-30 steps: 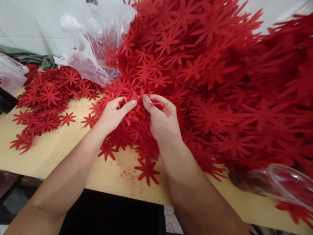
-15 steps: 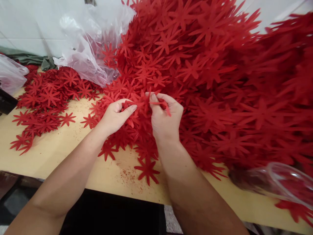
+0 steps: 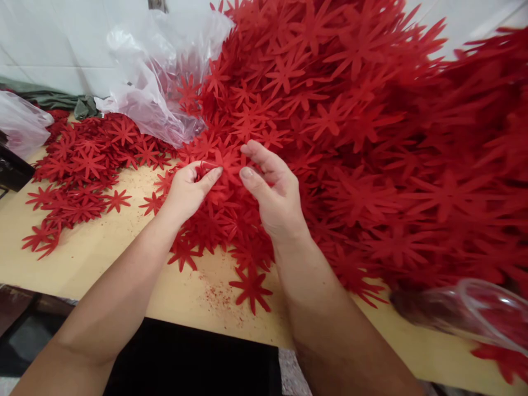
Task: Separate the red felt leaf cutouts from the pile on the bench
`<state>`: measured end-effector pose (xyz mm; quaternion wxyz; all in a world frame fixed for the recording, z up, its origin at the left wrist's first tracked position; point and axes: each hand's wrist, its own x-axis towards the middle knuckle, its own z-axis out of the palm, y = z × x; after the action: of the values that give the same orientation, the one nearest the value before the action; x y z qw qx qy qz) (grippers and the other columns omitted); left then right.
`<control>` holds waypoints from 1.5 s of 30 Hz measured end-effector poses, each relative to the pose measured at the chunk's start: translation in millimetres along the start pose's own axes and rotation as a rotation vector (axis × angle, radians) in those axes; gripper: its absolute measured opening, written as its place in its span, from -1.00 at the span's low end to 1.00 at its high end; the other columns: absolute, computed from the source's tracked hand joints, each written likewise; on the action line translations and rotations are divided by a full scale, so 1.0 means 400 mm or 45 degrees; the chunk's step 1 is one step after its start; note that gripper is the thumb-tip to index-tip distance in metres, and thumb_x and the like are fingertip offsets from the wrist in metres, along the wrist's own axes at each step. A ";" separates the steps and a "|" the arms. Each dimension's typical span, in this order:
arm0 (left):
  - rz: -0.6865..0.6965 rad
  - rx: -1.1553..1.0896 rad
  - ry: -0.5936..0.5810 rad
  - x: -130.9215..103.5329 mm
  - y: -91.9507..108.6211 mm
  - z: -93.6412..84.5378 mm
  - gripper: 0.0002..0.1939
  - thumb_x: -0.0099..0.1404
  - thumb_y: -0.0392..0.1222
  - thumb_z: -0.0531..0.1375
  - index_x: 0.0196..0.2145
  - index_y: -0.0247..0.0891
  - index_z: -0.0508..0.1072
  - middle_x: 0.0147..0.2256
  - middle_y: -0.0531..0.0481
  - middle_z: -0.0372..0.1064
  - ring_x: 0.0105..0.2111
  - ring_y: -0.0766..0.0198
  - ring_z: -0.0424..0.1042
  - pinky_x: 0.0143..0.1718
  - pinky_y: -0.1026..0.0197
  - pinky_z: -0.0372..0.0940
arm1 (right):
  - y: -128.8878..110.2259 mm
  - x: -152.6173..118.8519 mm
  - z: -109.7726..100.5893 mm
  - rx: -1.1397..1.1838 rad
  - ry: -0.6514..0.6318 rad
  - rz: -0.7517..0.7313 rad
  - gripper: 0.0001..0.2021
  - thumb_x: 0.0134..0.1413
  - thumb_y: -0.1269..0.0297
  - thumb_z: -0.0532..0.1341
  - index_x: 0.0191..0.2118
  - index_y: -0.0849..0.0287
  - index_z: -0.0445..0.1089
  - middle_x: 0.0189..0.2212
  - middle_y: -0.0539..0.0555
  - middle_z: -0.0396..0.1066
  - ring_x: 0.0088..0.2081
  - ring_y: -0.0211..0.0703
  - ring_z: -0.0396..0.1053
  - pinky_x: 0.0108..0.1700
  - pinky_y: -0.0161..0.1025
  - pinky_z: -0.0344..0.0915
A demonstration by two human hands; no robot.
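Observation:
Between the thumb and fingers of my left hand (image 3: 190, 190) is a red flower-shaped cutout (image 3: 209, 165), partly hidden by the fingers. Just to its right, my right hand (image 3: 274, 190) has its thumb and fingertips apart, with nothing seen between them. Both hands are over the front of a large heap of red cutouts (image 3: 330, 118) with narrow petals. A single red cutout (image 3: 252, 289) lies on the table below my right hand.
A smaller pile of red cutouts (image 3: 82, 159) is on the left of the wooden table (image 3: 103, 258). Clear plastic bags (image 3: 152, 104) lean behind it, near green cloth (image 3: 53, 99). A clear plastic container (image 3: 454, 308) lies at the right front.
My right hand has opened and no longer pinches the red piece. My left hand has shifted slightly left, still holding its cutout.

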<state>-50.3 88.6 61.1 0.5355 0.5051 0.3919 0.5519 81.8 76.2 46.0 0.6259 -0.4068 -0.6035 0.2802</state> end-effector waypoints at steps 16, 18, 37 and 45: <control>0.089 0.158 -0.067 -0.001 -0.005 -0.002 -0.61 0.05 -0.01 0.28 -0.64 -0.26 0.18 -0.66 0.20 0.02 -0.63 0.52 0.03 -0.55 0.34 0.02 | -0.010 0.004 0.007 -0.007 0.073 0.061 -0.81 -0.08 0.14 0.27 -0.44 0.16 0.38 -0.50 -0.05 0.41 -0.44 -0.34 0.35 -0.30 -0.28 0.33; 0.098 0.156 -0.073 0.000 -0.005 -0.002 -0.62 0.05 -0.01 0.29 -0.63 -0.27 0.20 -0.66 0.20 0.04 -0.63 0.53 0.04 -0.55 0.35 0.04 | -0.013 0.003 0.012 -0.041 0.129 0.030 -0.82 -0.05 0.15 0.25 -0.44 0.16 0.36 -0.51 -0.06 0.38 -0.45 -0.35 0.32 -0.33 -0.29 0.31; 0.035 0.120 0.090 0.003 0.024 -0.016 -0.75 0.14 -0.15 0.24 -0.56 -0.28 0.27 -0.66 0.21 0.19 -0.70 0.56 0.12 -0.61 0.40 0.07 | 0.009 0.000 0.000 -0.420 0.089 -0.306 -0.72 0.04 0.18 0.18 -0.09 0.04 0.37 -0.05 0.07 0.41 0.06 -0.08 0.29 0.16 0.06 0.19; 0.076 0.029 0.014 0.009 0.004 -0.018 -0.82 0.08 -0.23 0.27 -0.52 -0.30 0.31 -0.56 0.17 0.29 -0.53 0.52 0.27 -0.41 0.40 0.20 | 0.014 -0.014 0.014 -0.424 0.065 -0.131 -0.66 0.03 0.03 0.16 -0.14 0.12 0.39 -0.16 0.13 0.44 -0.08 -0.09 0.35 0.03 0.03 0.30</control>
<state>-57.3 92.8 62.0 0.5107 0.5196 0.3859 0.5659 76.3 75.3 38.0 0.5783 -0.4805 -0.6456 0.1337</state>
